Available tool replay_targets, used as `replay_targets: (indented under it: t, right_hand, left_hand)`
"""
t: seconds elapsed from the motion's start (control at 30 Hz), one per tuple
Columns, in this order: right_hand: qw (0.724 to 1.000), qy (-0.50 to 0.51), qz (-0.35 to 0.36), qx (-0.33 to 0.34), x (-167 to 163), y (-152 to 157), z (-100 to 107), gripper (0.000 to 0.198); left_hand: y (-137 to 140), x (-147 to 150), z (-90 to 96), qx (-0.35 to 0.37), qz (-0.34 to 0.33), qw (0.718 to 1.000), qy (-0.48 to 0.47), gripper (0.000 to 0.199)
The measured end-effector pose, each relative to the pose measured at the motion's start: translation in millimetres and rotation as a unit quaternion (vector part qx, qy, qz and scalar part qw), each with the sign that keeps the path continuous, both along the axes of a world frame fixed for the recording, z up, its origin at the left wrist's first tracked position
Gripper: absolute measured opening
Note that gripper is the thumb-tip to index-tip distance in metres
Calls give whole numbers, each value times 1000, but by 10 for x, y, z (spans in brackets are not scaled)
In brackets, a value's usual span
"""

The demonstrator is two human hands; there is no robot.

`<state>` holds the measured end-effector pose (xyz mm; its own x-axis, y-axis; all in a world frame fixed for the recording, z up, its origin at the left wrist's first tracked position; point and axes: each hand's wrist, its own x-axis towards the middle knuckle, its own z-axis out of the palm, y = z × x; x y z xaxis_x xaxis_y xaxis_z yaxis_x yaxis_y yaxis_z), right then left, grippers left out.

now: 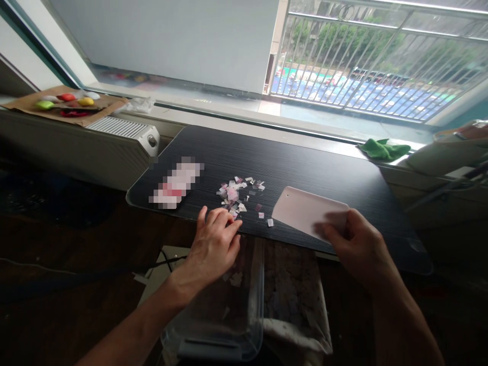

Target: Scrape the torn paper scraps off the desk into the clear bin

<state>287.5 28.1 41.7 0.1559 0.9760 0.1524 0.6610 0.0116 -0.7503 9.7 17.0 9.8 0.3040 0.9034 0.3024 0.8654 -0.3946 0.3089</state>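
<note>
A loose pile of small white, pink and clear paper or plastic scraps (232, 194) lies on the black table near its front edge. My left hand (218, 231) reaches to the near side of the pile, its fingers bent and apart, touching the scraps at the edge. In my right hand (354, 236) is a thin pale pink board (305, 211) with rounded corners and a small hole, gripped by its right end and low over the tabletop. A few single scraps (270, 222) sit between the pile and the board.
Below the table edge stands a clear plastic bin (259, 300) with some scraps inside. A pixelated pink and white item (177, 183) rests on the table's left. A radiator (125, 129), a cardboard piece (109, 108) with coloured objects and a green cloth (385, 149) are by the window.
</note>
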Motion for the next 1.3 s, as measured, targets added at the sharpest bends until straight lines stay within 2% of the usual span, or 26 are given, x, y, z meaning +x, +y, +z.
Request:
replay_targets:
  t: [0.27,0.37,0.47,0.67,0.77,0.87,1.07,1.2,1.3]
  right_hand:
    - [998,-17,2,-58,98,37,-130,18]
    - [997,-9,10,-82,120,26,-170,20]
    - [997,-19,2,-75,137,3,-160,21]
    - [995,-69,-25,-64,199,-48,-58,21]
    - [997,-52,-1,-60,140,-67,-59,20]
    - [994,-80,11,-69,43,-96,-51,19]
    - [982,-172,-17,-77,70,-167,119,16]
    - [977,-195,-31,-83,170,-197,181,18]
    - [980,-182,-43,-73,127,-195,184,18]
  left_hand:
    - [112,342,20,-6,-89,994,59,24]
    - [164,407,-10,-6,-104,991,81,26]
    - [202,426,-36,-9,-111,989,94,28]
    - [175,402,-68,5,-112,988,111,30]
    - [152,394,-88,15,-104,988,113,31]
    - [151,394,-96,16,-101,988,112,30]
    - [137,371,-76,16,-98,990,98,29]
    - [86,295,-78,15,-87,992,89,29]
    - [65,219,-87,20,-68,994,87,29]
